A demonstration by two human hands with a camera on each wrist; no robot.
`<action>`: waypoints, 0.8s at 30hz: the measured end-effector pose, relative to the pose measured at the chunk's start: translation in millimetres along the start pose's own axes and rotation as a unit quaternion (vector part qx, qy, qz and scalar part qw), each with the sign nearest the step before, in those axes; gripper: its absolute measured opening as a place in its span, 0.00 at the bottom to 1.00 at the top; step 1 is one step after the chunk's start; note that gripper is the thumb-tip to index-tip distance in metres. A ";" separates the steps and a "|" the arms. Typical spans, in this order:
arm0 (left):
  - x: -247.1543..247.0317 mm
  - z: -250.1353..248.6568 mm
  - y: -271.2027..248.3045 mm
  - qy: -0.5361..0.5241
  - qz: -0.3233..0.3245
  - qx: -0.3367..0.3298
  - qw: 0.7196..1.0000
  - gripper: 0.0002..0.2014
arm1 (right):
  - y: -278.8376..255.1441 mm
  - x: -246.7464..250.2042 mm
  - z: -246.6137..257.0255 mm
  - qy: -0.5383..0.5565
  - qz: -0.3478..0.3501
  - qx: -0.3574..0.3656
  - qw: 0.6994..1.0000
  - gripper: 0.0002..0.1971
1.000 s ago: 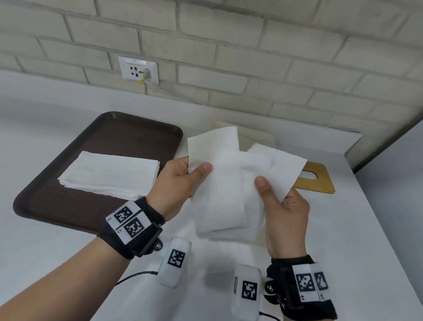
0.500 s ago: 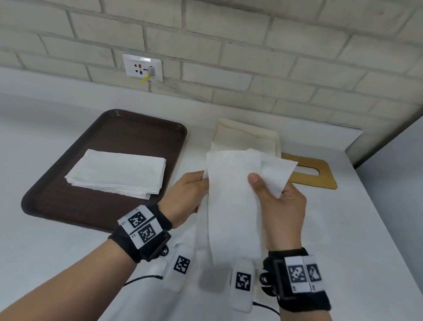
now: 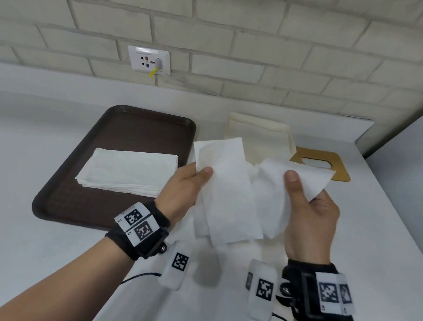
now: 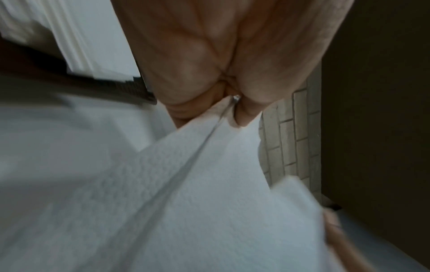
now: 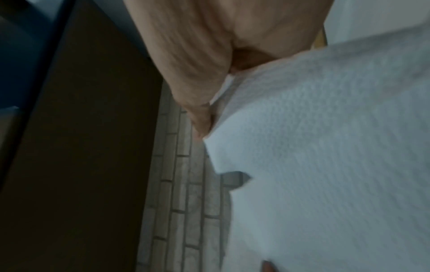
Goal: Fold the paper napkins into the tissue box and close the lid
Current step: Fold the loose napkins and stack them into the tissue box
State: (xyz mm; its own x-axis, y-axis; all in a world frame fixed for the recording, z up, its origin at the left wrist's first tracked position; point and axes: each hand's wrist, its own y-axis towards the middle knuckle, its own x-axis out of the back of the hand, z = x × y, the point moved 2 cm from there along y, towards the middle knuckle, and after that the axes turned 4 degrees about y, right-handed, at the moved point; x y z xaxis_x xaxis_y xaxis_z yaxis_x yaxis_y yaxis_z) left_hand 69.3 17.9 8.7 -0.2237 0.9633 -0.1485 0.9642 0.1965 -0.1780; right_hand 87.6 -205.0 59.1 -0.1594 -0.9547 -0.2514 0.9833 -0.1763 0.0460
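Both hands hold a white paper napkin (image 3: pixel 231 192) up above the table, in front of the cream tissue box (image 3: pixel 260 135). My left hand (image 3: pixel 184 185) pinches its upper left part with thumb on top; the same napkin (image 4: pixel 209 184) fills the left wrist view. My right hand (image 3: pixel 310 206) pinches the upper right flap, also seen as the napkin (image 5: pixel 325 147) in the right wrist view. The napkin hangs in loose folds between the hands. The wooden lid (image 3: pixel 324 163) with an oval slot lies flat right of the box. A stack of napkins (image 3: pixel 127 171) rests on the brown tray (image 3: pixel 87 203).
The white table (image 3: pixel 371 240) ends at a brick wall (image 3: pixel 235 40) with a power socket (image 3: pixel 149 59) behind. A grey panel (image 3: pixel 409 169) rises at the right edge. A cable runs from the wrist cameras near the front.
The hands have moved apart, spreading the napkin wider after it was gathered narrow between them half a second ago. The head view has shifted a little closer.
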 end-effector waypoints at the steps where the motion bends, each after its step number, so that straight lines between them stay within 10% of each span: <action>1: 5.7 1.2 1.9 -0.007 -0.004 0.009 1.000 0.16 | -4.1 -0.9 1.3 0.029 0.041 -0.008 0.999 0.10; 7: 18.8 14.6 9.8 0.049 0.029 0.008 0.998 0.27 | -23.3 -26.6 -24.4 0.130 0.271 -0.099 0.949 0.23; 13: 6.6 8.5 -1.7 0.057 0.066 0.022 0.996 0.28 | -18.2 -34.2 -52.1 -0.127 0.139 -0.071 0.979 0.06; 24: -23.0 18.7 -7.6 0.092 0.032 -0.013 0.995 0.14 | 45.5 34.7 -47.5 -0.329 0.093 -0.035 0.939 0.12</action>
State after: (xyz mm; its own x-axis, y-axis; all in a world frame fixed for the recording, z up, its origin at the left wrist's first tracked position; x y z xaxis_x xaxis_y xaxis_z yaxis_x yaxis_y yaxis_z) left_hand 64.4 -9.1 -4.7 -0.1335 0.9908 0.0216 0.9798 0.1352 -0.1477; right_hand 130.9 -234.7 6.6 0.0185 -0.9129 0.4078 0.9992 0.0027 -0.0392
